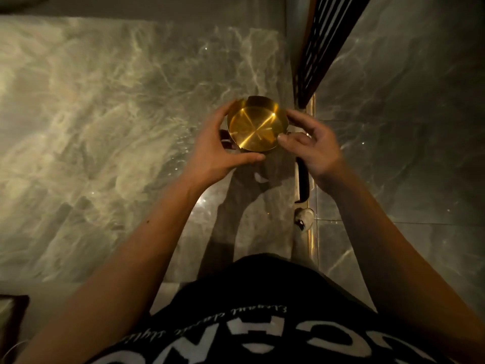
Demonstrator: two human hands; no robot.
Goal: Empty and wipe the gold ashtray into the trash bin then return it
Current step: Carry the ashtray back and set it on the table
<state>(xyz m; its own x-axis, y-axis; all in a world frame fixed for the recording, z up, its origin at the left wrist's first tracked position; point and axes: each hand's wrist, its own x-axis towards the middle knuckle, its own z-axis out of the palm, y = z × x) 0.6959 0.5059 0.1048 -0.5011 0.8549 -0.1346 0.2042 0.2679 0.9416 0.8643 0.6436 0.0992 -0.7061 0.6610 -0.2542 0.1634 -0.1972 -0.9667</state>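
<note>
The gold ashtray (254, 124) is round, shiny and looks empty inside, held in the air above a marble floor at the middle of the head view. My left hand (215, 143) grips its left rim, thumb curled under its near edge. My right hand (312, 143) touches its right rim with thumb and fingertips; the other fingers are spread. No trash bin and no wiping cloth are in view.
Grey veined marble floor (105, 114) fills the left. A dark slatted panel (325, 43) and a gold-trimmed threshold strip (312, 232) run along the right. My feet show below the ashtray. A dark-framed object (13, 324) sits at bottom left.
</note>
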